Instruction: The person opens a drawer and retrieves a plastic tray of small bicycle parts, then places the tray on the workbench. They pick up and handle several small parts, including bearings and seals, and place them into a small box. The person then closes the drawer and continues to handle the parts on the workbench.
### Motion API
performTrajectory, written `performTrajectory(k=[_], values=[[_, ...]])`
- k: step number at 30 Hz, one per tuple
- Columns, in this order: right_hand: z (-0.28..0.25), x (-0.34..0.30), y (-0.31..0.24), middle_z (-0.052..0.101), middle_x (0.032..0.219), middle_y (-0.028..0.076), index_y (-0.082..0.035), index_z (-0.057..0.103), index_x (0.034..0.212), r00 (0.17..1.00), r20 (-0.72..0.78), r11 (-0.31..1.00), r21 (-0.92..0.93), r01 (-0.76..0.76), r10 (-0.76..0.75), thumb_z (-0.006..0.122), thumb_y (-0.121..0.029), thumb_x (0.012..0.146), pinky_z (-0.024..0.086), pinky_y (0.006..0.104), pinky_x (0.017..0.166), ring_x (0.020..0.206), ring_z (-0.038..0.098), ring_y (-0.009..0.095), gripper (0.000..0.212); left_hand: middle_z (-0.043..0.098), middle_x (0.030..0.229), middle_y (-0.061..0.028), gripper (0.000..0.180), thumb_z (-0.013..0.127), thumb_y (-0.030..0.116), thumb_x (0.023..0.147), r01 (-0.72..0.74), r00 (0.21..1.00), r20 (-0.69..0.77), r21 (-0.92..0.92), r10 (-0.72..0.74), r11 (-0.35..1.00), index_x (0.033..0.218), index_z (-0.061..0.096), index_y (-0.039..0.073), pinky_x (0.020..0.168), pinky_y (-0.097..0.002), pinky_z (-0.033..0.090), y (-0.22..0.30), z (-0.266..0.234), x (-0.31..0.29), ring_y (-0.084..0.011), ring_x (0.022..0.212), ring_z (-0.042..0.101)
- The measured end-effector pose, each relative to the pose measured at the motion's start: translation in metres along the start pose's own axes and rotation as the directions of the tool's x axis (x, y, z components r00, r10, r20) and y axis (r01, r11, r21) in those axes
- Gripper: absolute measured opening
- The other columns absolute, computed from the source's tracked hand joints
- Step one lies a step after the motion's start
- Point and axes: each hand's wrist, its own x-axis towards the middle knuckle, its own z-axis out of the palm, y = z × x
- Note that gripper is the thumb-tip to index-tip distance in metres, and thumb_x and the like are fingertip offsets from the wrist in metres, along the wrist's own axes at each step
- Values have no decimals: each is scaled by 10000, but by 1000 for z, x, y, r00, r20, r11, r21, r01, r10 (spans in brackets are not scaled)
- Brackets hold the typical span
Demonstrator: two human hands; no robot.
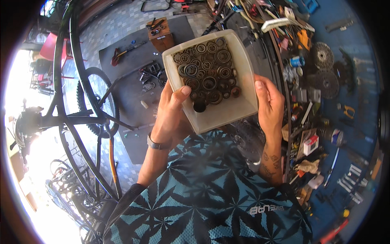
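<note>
Over the workshop floor (130, 85), hands (172, 112) hold a bearing tub (239, 103).

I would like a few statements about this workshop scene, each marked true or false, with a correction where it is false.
1. Both hands hold the tub. True: the left hand grips its left side and the right hand its right side.
2. The tub is full of screws. False: it holds many round metal rings, like bearings.
3. The left wrist wears a band. True: a wristband is on it.
4. The bicycle wheel stands on the person's right. False: it is on the left.
5. The tub is dark blue. False: it is pale, whitish plastic.
</note>
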Motion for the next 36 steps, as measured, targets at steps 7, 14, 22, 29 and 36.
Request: performTrajectory(k=[7,14,22,29,36], values=[[59,73,-32,752,1104,100,-12,751,1169,940,-29,933,-129,335,-341,731,-65,1007,573,317,759,869,732,202,172,565,1501,-157,921,781,265,923,-51,998,-49,-122,46,991,1665,282,44,1143,-452,462,40,-15,52,-271,1378,546],[147,154,-31,670,1215,191,-20,553,1259,922,358,720,-599,350,-150,714,-8,946,616,480,800,999,736,418,352,608,1385,-214,1089,824,288,886,-70,983,-166,21,73,997,1693,152,0,1062,-443,528,55,-32,103,-290,1267,627],[193,204,-26,649,1071,138,-47,601,1149,874,422,817,-397,418,-242,749,20,897,586,488,783,953,720,396,300,611,1372,-223,1050,825,289,909,-33,970,-244,-120,2,992,1678,175,-9,1076,-442,525,69,-74,139,-294,1268,627],[207,226,-50,757,995,86,17,668,1057,885,440,978,-57,199,-154,777,-3,969,624,300,734,836,743,121,141,598,1436,-229,913,772,213,969,-146,944,-327,-318,37,937,1662,217,2,1128,-458,493,85,-95,153,-305,1341,594],[226,274,-47,757,1001,135,32,609,1171,801,594,957,268,-116,-69,694,-33,1047,662,318,779,892,789,206,163,618,1412,-226,918,784,237,968,-211,893,-445,-285,66,935,1656,225,-2,1099,-445,516,89,-106,170,-297,1300,627]])
